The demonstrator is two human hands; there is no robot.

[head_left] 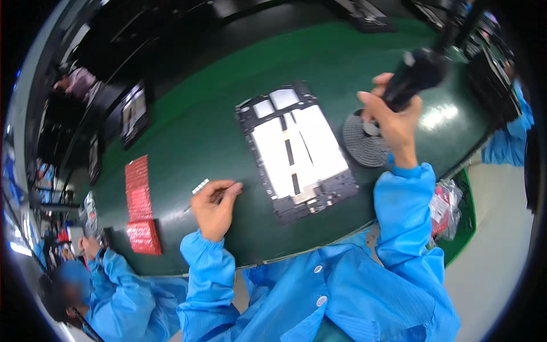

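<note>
My right hand [393, 117] is wrapped round a black electric screwdriver [419, 74], held above a round grey screw tray [362, 142] with many small holes. The tool's tip is hidden by the hand. An opened tablet [293, 151] lies in the middle, its white battery panels, black frame and flat cables exposed. To its left my left hand [213, 208] rests on the green mat, fingers curled in and thumb close to them. A thin dark point juts out beside that hand; what the fingers hold is mostly hidden. Just beyond them lies a small white segmented strip [200, 186].
Red bubble-wrap pouches [138, 191] lie on the green table [310, 51] at the left. More dark devices [134, 111] stand along the far left. A green bin [462, 228] with plastic bags is at the right edge. Co-workers in blue sleeves [122, 285] sit on both sides.
</note>
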